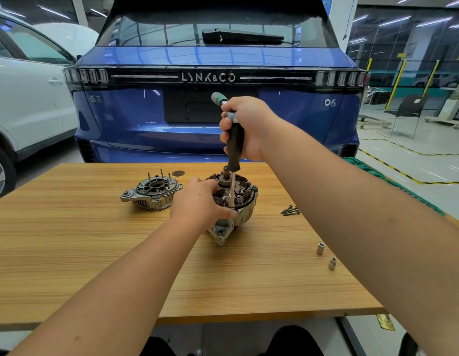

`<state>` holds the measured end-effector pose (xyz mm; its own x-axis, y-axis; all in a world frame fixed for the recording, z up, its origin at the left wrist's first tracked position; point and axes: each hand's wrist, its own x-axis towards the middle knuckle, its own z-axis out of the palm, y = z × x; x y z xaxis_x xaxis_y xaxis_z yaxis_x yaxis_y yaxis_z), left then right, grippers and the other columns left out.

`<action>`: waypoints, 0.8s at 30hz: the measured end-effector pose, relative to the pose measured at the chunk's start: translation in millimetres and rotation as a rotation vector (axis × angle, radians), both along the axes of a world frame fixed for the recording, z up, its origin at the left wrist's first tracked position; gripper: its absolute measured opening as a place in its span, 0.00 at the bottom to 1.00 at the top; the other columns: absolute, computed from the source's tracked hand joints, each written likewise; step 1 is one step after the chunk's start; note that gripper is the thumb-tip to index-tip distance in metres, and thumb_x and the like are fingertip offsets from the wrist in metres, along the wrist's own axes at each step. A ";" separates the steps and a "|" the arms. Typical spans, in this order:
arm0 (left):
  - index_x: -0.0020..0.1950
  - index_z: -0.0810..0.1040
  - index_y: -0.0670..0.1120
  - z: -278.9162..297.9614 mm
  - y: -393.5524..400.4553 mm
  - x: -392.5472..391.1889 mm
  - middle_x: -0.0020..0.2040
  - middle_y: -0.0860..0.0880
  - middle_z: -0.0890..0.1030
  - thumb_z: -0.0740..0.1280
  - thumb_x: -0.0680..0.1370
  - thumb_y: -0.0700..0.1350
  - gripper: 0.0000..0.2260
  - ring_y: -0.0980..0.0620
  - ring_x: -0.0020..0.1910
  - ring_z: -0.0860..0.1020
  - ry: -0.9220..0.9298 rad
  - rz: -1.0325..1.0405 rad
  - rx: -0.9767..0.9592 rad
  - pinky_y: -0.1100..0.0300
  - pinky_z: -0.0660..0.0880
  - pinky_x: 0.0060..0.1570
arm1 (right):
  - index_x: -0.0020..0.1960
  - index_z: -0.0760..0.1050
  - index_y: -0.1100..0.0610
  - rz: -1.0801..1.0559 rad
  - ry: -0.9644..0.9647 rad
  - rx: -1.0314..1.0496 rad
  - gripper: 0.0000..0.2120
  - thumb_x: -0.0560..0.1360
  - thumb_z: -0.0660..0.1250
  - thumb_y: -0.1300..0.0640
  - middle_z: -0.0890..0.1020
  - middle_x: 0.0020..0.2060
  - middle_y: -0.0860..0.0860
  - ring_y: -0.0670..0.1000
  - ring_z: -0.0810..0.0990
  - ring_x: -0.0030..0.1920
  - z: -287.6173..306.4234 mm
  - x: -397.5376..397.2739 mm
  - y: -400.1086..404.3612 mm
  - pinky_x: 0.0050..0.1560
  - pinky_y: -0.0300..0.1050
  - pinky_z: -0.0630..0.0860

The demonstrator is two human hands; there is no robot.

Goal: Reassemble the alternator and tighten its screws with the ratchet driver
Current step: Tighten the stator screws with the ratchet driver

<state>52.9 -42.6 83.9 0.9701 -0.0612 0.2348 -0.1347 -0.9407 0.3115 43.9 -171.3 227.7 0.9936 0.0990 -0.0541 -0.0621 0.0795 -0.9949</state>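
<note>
The open alternator body, with copper windings showing, stands at the middle of the wooden table. My left hand grips its left side. My right hand grips the black handle of the ratchet driver, held upright above the body. The driver's steel shaft runs down to the rim of the housing. The separate end cover, with studs pointing up, lies to the left on the table.
Several long screws lie right of the alternator. Two sockets stand nearer the front right. A small dark disc lies by the far edge. A blue car is parked just behind the table, a white car to the left.
</note>
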 end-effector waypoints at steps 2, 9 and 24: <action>0.68 0.74 0.58 0.3 -0.2 0.5 0.52 0.55 0.66 0.75 0.64 0.71 0.36 0.47 0.57 0.75 0.000 0.000 0.000 0.55 0.70 0.41 | 0.48 0.69 0.53 0.021 -0.001 0.037 0.06 0.81 0.59 0.52 0.75 0.28 0.48 0.50 0.75 0.30 -1.6 1.2 -2.8 0.46 0.50 0.74; 0.68 0.74 0.58 -0.2 -0.9 0.8 0.53 0.55 0.67 0.75 0.64 0.71 0.36 0.48 0.57 0.75 -0.012 0.007 -0.001 0.55 0.70 0.42 | 0.52 0.74 0.53 0.090 0.022 0.250 0.07 0.82 0.61 0.51 0.83 0.35 0.44 0.48 0.84 0.37 -11.0 4.3 -4.5 0.58 0.58 0.69; 0.66 0.75 0.58 -3.7 0.7 2.2 0.52 0.55 0.66 0.75 0.63 0.72 0.36 0.49 0.53 0.75 -0.039 0.000 0.007 0.55 0.71 0.42 | 0.47 0.81 0.52 -0.047 -0.351 0.341 0.08 0.82 0.65 0.54 0.86 0.49 0.51 0.51 0.81 0.47 -39.4 -2.0 0.7 0.51 0.53 0.74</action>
<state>55.2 -41.9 80.2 0.9603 -0.0627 0.2719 -0.1464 -0.9427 0.2997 41.9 -170.6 188.3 0.9499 0.0069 0.3126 0.2840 0.3992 -0.8718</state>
